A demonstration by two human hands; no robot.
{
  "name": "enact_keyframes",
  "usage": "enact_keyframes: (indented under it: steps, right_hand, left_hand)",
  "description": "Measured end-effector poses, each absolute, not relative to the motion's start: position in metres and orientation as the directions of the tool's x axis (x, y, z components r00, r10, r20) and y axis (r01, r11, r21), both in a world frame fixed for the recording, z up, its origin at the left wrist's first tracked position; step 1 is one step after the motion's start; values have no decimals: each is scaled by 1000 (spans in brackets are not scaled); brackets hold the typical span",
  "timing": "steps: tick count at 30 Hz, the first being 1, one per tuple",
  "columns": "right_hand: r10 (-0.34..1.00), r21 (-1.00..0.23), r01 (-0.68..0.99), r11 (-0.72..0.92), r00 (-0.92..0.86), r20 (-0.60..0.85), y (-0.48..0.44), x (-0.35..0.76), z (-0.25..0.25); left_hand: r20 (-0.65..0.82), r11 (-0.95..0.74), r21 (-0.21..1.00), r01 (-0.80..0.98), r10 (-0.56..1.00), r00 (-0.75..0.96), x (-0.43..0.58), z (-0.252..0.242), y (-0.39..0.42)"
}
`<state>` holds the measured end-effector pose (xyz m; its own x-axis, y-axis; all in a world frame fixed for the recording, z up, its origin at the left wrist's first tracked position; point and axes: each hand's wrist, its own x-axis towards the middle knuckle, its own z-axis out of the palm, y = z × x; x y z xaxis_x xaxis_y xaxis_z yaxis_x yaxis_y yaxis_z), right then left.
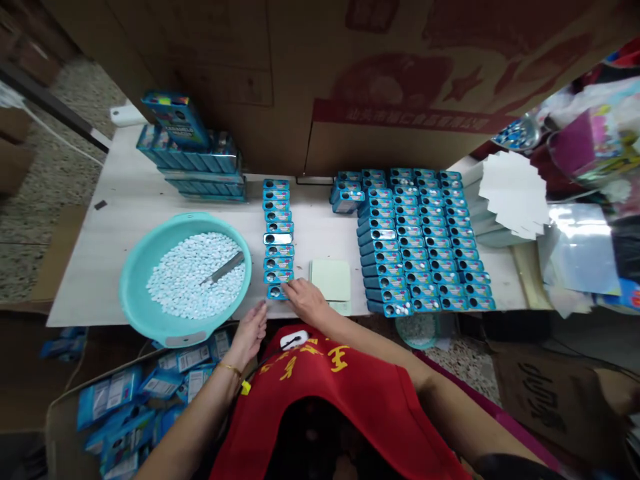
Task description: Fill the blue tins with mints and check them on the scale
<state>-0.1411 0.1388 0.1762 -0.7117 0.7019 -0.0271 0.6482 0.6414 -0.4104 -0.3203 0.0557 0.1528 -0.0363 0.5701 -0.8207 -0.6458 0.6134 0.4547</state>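
A single column of small blue boxes (278,251), each with a dark round spot on top, runs up the middle of the table. At its near end, my right hand (306,301) has its fingers closed at the right edge of the nearest blue box (276,293). My left hand (250,331) is just left of and below that box, over the table's front edge, with its fingers curled together; whatever may be in them is too small to make out. To the left stands a turquoise basin (131,280) holding many white tablets (185,277) and a metal scoop (225,268).
Stacked blue packs (200,167) stand at the back left. Several packed rows of blue boxes (420,247) fill the right side, some with white tablets on top. Pale green paper (331,280) lies between. A large cardboard carton (280,87) walls the back; a box of blue packs (120,393) sits below left.
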Motion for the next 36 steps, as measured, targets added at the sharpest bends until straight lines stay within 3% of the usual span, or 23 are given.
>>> enact_keyframes:
  steps: [4,7,11,15,19,36]
  right_hand:
    - [643,-360,599,715,-766,4,146,-169,171]
    - [602,-341,545,766,-794,83,173,-180,178]
    - [704,-287,656,698,-701,113,245,-207,183]
    - [784,-238,765,598,-620,-25,312,-231,170]
    - [808,-228,810,540,-575,-130,329,-236,148]
    - [808,-272,775,571,-588,21,337,-241,136]
  left_hand:
    - [-815,646,535,-545,565,-129,-308,141,66]
    - [-839,648,462,-605,541,-61,-300,137,75]
    - [-875,648,325,-689,483,42,-290,134,84]
    - [-897,616,246,-748,438,66,-280,127,95]
    - [-897,528,285,-800,441,-29,-272,122,103]
    - [-843,378,387,-841,514,-157,-268,122,122]
